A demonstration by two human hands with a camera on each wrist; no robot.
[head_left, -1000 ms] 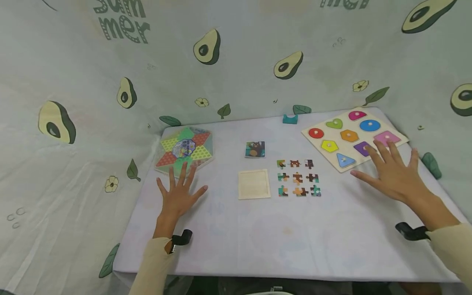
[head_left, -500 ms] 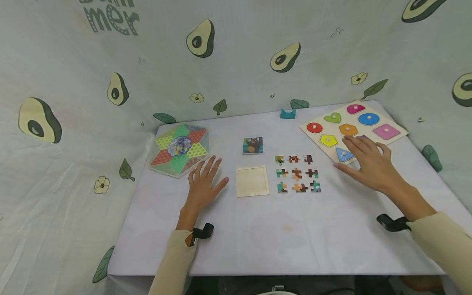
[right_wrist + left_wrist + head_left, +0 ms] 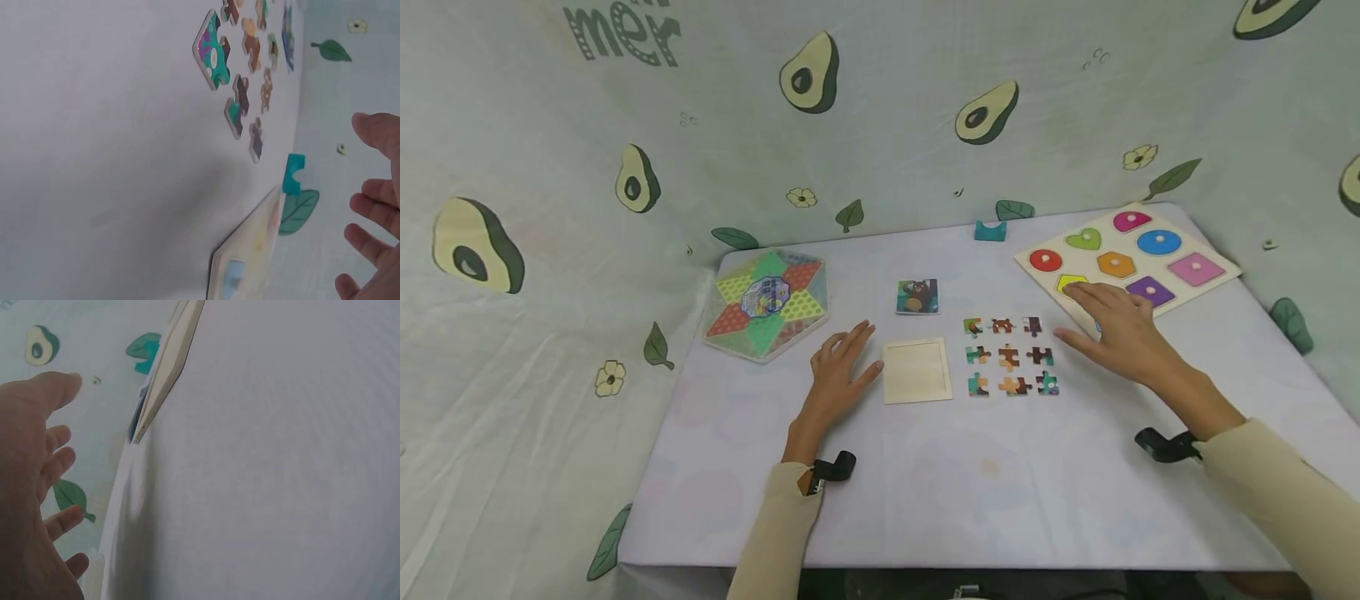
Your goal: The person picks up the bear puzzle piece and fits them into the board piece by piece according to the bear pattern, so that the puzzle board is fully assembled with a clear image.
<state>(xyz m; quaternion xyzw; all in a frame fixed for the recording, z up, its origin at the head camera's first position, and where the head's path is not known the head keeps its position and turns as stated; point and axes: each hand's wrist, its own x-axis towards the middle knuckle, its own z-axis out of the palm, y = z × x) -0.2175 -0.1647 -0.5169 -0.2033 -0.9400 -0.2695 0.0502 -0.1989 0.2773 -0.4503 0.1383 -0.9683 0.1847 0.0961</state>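
Observation:
My left hand (image 3: 837, 377) hovers with relaxed, spread fingers just left of a square wooden puzzle tray (image 3: 917, 371), holding nothing. Over the near left part of a board of coloured shapes (image 3: 1206, 292) is my right hand (image 3: 1116, 329), its fingers loose and nothing in them; it hides most of the blue triangle. Between the hands lie several jigsaw pieces (image 3: 1008, 357) in rows, spaced apart, right of the tray. Behind the tray sits a small bear picture card (image 3: 917, 297). Both wrist views show the thumb and fingers apart, touching nothing: the left hand (image 3: 31, 487) and the right hand (image 3: 381, 212).
A hexagonal star-patterned game board (image 3: 765, 304) lies at the back left of the white-covered table (image 3: 970, 500). A small teal curved piece (image 3: 990, 232) stands at the back edge. A printed cloth (image 3: 895, 125) hangs behind.
My left hand has moved right, from in front of the star board to beside the wooden tray. The right hand has moved left across the shape board toward the jigsaw pieces. The view has shifted slightly.

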